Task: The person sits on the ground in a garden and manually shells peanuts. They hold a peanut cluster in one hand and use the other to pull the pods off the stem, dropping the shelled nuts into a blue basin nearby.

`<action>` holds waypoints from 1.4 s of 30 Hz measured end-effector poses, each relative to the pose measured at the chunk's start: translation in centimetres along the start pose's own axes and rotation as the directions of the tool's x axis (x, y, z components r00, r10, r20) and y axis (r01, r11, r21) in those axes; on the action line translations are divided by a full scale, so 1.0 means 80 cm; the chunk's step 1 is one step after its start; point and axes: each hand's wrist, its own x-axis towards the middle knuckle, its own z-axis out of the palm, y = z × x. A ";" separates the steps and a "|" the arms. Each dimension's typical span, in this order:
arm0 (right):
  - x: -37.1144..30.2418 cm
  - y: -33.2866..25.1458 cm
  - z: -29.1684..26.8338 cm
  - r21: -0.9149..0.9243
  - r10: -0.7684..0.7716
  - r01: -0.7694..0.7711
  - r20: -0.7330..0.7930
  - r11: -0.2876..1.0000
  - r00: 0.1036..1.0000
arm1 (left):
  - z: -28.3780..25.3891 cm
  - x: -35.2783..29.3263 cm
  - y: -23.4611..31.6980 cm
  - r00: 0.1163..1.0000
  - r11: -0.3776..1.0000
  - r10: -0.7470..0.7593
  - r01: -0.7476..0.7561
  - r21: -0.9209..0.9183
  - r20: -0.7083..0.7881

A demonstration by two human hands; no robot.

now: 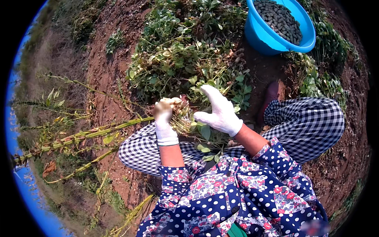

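My left hand (164, 125), in a white knit glove, is closed at the root end of a pulled-up peanut plant (182, 125); a blurred patch covers part of its fingers. Pale peanut pods (173, 102) cluster beside those fingers. The plant's stems and green leaves trail across my lap toward the lower right. Just right of the bunch is my right hand (222, 112), also gloved in white. Its thumb and fingers are spread apart, with nothing visible between them.
A blue plastic tub (258, 37) stands at the upper right, with many peanuts (278, 19) inside. Heaped peanut plants (173, 59) lie ahead of me on reddish soil. Tall weed stalks (87, 136) reach in from the left. My checked trouser leg (308, 122) is folded at right.
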 end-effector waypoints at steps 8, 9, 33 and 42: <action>-0.045 0.015 0.079 0.173 0.031 -0.666 0.959 0.726 0.283 | 0.017 -0.005 -0.008 0.972 0.979 0.182 -0.193 0.059 0.150; -0.047 0.028 0.076 0.123 0.079 -0.490 0.925 0.863 0.371 | 0.012 -0.002 -0.010 0.979 0.974 0.168 -0.183 0.135 0.112; -0.032 0.061 0.049 -0.239 0.218 -0.033 0.811 0.971 0.542 | -0.047 0.028 -0.071 0.895 0.603 -0.238 0.441 -0.665 0.377; 0.013 0.016 -0.005 0.137 0.179 -0.200 0.152 0.970 0.972 | -0.015 0.002 -0.092 0.916 0.308 0.045 -0.393 0.866 0.399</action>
